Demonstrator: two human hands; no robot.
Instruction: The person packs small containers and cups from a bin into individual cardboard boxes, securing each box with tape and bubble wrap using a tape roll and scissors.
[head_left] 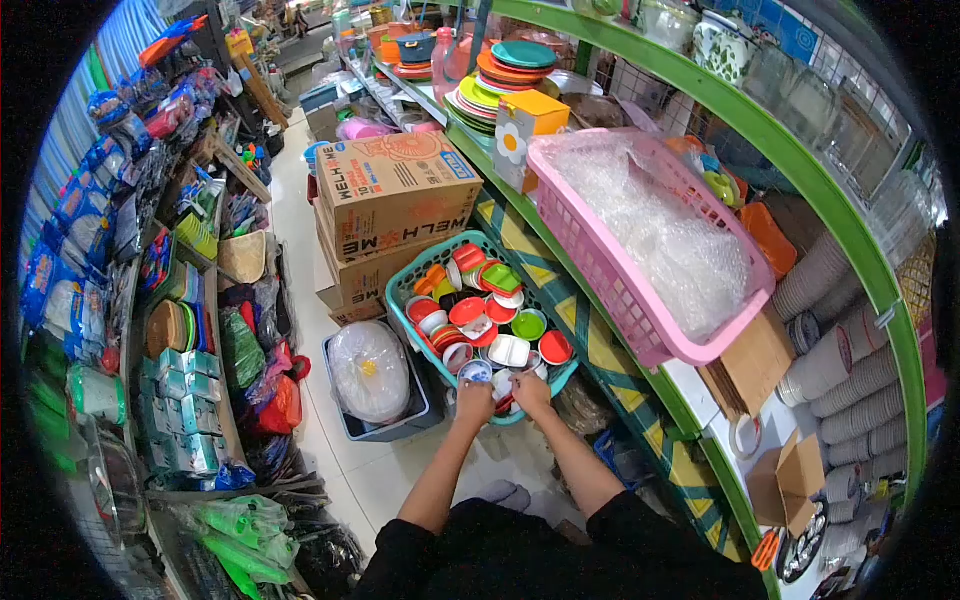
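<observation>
A teal plastic basket [408,336] stands on the floor before me, heaped with small red, white, green and orange bowls and dishes. At its near edge my left hand [474,402] is closed on a small blue-and-white bowl [475,371]. My right hand [531,393] is at the same edge, just right of the left one, with its fingers curled in among the dishes; what they hold is hidden. Just beyond my hands lie a white divided dish [509,351] and a red bowl [555,347].
Left of the basket, a grey-blue bin [347,421] holds a plastic-wrapped round item. Cardboard boxes [400,190] are stacked behind. A pink basket [640,335] with bubble wrap sits on the green-edged shelf [690,400] at right. Packed goods line the left shelf.
</observation>
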